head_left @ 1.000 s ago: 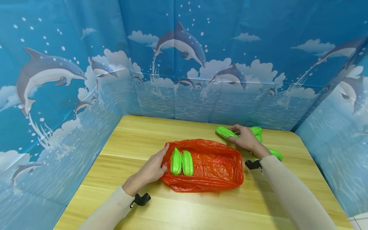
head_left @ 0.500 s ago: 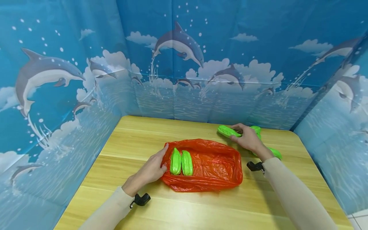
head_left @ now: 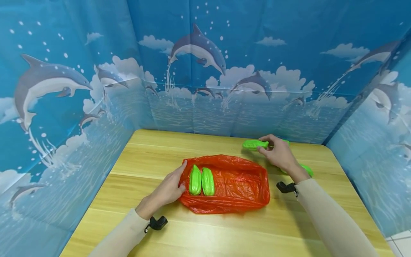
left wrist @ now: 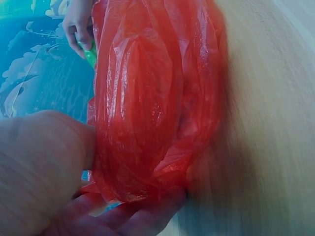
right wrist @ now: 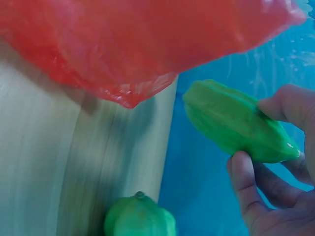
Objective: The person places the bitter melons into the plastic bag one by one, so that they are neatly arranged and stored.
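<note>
In the head view my right hand (head_left: 279, 154) pinches one green star fruit (head_left: 253, 144) by its end, at the table's far edge. The right wrist view shows thumb and fingertips on this ridged star fruit (right wrist: 231, 118), held above the table. My left hand (head_left: 167, 188) grips the left side of a red plastic bag (head_left: 239, 178), whose mouth faces up. Inside at the left, two star fruits, one (head_left: 195, 180) beside the other (head_left: 208, 182), lie side by side. The left wrist view shows fingers (left wrist: 152, 211) against the bag's outside (left wrist: 138, 113).
Another star fruit (head_left: 307, 170) lies near my right forearm, partly hidden. A bit of green (head_left: 285, 142) shows behind my right hand. The wooden table (head_left: 205, 235) ends at a blue dolphin-print curtain (head_left: 221, 114) at the back and sides.
My right hand has lifted the star fruit off the table and moved slightly farther back. The left hand stays on the bag, and the two fruits inside keep their places.
</note>
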The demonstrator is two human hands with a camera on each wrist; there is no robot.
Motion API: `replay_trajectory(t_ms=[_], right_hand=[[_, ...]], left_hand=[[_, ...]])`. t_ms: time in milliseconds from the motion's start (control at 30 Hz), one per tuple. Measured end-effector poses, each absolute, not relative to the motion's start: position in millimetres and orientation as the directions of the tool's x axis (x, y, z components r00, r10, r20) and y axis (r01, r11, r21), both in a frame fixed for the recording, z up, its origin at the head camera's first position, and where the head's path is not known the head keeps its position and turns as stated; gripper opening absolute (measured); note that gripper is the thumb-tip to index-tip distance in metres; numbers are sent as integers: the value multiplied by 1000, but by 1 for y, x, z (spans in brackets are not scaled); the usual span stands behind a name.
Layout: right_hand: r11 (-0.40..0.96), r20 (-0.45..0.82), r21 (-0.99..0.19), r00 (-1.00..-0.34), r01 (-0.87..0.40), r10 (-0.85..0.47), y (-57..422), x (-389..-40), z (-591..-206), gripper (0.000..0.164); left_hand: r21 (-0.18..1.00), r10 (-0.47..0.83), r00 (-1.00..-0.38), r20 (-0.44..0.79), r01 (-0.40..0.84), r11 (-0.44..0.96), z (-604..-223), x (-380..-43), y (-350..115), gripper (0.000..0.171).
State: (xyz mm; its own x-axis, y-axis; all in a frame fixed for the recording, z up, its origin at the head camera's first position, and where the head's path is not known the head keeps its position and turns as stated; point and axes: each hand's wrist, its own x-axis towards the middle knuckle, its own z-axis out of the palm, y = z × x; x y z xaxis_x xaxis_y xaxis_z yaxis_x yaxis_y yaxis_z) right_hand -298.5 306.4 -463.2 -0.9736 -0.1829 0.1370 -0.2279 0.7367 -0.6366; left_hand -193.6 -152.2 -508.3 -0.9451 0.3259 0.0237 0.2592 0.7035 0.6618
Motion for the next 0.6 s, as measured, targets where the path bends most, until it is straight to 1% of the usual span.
replay_trajectory(t_ms=[67,100,200,300,333,433,600], right_hand=[[718,166,-649,-968,-253,-190,312,-302,-466,54],[677,204,-675,-956,-293,-210,321,-312,-476,54],[656,237,-680,-945,-327,-225,324,-316,-477,56],[676,249,-660,-944,-328,-214,316,-305,-468,52],[716,233,-632,-954,-298,-192,306,-293,-456,50],[734,252,-610,-952,-298,-176,296,-280,-448,44],[730,285,-604,-942,-321,-178,291,-275,-445,40]], left_hand=[[663,325,-946,23,257,703,-509,-194,-152,92],[664,324,-946,25,258,702,-509,-194,-151,92],[662,323,-946,33,263,702,-508,-196,-152,92],[664,326,-945,34,265,699,-508,-196,-152,92],[664,326,-945,31,264,700,-508,-196,-152,92],[666,325,-945,27,260,700,-509,-195,-151,93],[665,324,-946,21,255,702,-510,-194,-151,93]])
